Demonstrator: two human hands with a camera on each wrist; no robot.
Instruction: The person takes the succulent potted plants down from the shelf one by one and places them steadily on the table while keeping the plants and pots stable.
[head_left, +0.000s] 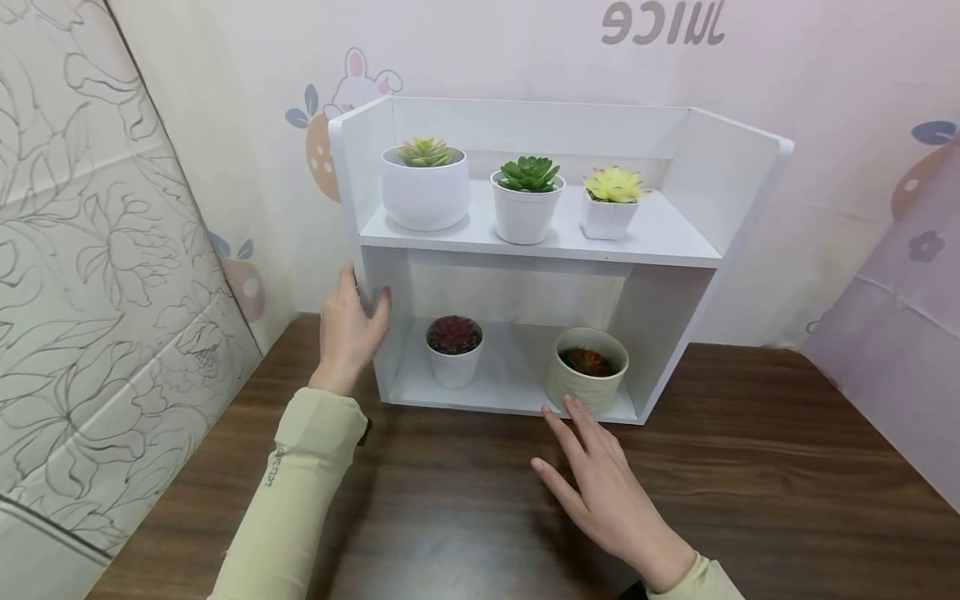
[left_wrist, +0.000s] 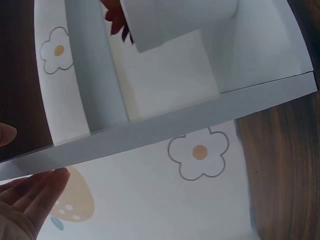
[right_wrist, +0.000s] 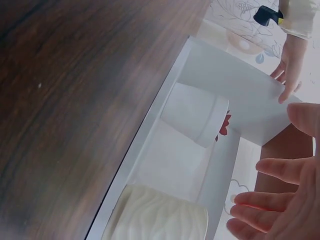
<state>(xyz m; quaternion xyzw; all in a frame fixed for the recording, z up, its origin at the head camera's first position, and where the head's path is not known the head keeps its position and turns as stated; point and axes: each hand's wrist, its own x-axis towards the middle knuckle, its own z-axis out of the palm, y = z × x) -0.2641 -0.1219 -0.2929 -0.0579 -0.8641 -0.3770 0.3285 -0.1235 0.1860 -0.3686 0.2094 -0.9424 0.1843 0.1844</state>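
A white two-tier shelf (head_left: 540,249) stands on the table. My left hand (head_left: 350,329) is at its left side panel, fingers along the outer face and thumb spread over the front edge; the left wrist view shows the fingertips (left_wrist: 64,172) right at that panel. My right hand (head_left: 600,479) is held with straight, spread fingers before a cream ribbed pot (head_left: 588,392) with a reddish succulent on the lower tier, fingertips overlapping its base. Left of that pot is a white pot (head_left: 456,367) with a dark red succulent. No object is in my right palm in the right wrist view.
On the upper tier stand a wide white pot (head_left: 425,196), a white pot with a green succulent (head_left: 528,175) and a small square pot (head_left: 606,218) with a yellow succulent. Printed wall coverings (head_left: 840,208) rise behind the brown table (head_left: 750,450) and along its left side.
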